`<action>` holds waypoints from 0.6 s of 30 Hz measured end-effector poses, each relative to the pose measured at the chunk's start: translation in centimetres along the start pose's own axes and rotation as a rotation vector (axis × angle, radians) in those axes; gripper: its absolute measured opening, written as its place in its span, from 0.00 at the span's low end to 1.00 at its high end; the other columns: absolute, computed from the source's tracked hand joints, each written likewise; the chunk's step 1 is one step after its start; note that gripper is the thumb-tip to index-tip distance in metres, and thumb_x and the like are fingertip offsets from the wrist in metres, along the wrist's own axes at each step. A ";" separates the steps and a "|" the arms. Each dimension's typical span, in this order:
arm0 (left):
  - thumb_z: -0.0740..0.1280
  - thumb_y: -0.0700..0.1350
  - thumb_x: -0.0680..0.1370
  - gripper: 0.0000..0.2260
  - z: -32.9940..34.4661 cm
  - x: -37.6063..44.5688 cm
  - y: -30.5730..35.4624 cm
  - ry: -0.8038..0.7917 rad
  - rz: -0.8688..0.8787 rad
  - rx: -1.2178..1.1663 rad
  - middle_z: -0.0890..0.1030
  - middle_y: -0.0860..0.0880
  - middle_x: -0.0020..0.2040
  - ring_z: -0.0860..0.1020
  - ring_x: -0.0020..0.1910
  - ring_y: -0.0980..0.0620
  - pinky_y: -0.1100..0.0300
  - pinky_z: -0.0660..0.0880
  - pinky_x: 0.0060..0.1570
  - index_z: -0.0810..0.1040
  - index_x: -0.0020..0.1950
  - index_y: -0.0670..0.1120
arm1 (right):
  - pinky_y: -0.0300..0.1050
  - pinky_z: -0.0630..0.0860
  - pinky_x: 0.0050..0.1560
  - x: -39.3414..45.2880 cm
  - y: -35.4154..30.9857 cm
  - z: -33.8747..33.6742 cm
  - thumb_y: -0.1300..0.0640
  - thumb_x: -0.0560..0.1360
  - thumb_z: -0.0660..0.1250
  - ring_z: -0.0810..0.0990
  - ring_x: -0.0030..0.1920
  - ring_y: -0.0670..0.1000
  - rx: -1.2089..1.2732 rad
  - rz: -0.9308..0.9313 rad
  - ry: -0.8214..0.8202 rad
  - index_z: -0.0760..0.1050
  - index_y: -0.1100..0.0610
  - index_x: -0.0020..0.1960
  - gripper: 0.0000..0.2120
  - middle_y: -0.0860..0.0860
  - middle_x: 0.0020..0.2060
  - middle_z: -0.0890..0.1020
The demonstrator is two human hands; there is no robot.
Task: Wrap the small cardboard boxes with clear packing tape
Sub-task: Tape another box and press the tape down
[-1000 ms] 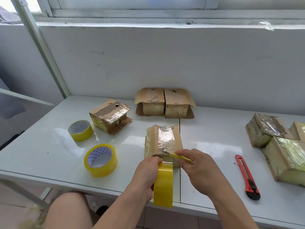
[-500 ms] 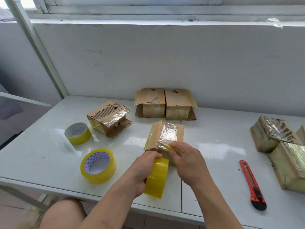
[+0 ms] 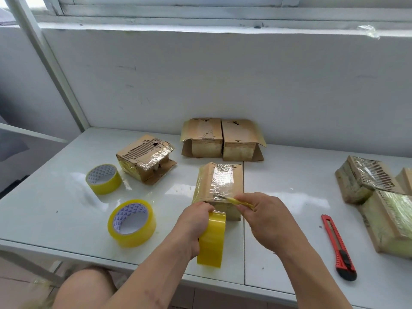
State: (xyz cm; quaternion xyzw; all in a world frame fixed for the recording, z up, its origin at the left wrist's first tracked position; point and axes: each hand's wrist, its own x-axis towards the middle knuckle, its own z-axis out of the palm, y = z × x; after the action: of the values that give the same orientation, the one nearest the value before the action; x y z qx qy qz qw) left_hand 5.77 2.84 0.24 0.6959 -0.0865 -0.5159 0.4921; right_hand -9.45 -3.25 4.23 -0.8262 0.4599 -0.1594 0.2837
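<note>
Bright daylight from the far window glares on the glossy white table (image 3: 66, 197); edges bow, corners blur.

A plain packing station, it seems. A white desk (image 3: 66, 208) stands against a bare white wall (image 3: 200, 81) under a window sill (image 3: 200, 30). Spare tape rolls (image 3: 131, 223), a red box cutter (image 3: 338, 248) and taped cardboard boxes (image 3: 367, 181) lie about.

A white glossy table (image 3: 55, 204) stands against a white wall. On it lie two yellow tape rolls (image 3: 104, 179) (image 3: 132, 223) at the left, a torn, partly taped cardboard box (image 3: 146, 160) behind them, two open-flapped boxes (image 3: 201, 137) (image 3: 242, 139) side by side at the wall, a half-wrapped box (image 3: 219, 181) in the middle, a red utility knife (image 3: 338, 246) right of centre, and tape-wrapped boxes (image 3: 365, 181) (image 3: 390, 221) at the right edge.
</note>
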 end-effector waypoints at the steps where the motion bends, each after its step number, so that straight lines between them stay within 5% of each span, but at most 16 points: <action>1: 0.65 0.48 0.80 0.06 0.0 0.0 0.0 -0.003 -0.004 0.000 0.81 0.38 0.52 0.81 0.53 0.37 0.40 0.78 0.58 0.79 0.54 0.50 | 0.40 0.73 0.55 0.0 -0.1 -0.1 0.52 0.83 0.63 0.77 0.55 0.48 -0.030 0.004 -0.023 0.79 0.45 0.66 0.14 0.46 0.54 0.81; 12: 0.64 0.52 0.69 0.14 0.5 1.4 -0.5 0.017 0.047 0.050 0.82 0.40 0.54 0.79 0.56 0.36 0.36 0.77 0.60 0.81 0.52 0.52 | 0.41 0.71 0.54 0.7 -1.0 1.0 0.55 0.84 0.59 0.75 0.57 0.50 -0.232 0.021 -0.131 0.79 0.44 0.66 0.15 0.47 0.49 0.72; 18: 0.64 0.46 0.78 0.06 0.2 0.7 0.4 0.013 0.036 0.033 0.80 0.36 0.54 0.79 0.52 0.36 0.39 0.77 0.58 0.80 0.52 0.49 | 0.45 0.78 0.51 0.3 1.9 0.0 0.57 0.83 0.59 0.78 0.55 0.51 -0.389 0.180 -0.170 0.79 0.45 0.63 0.15 0.47 0.55 0.75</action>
State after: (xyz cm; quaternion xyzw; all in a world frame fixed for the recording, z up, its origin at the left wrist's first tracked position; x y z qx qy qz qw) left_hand 6.08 2.14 0.09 0.7056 -0.1046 -0.5008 0.4903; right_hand -10.61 -4.31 3.06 -0.8314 0.5283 0.0285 0.1701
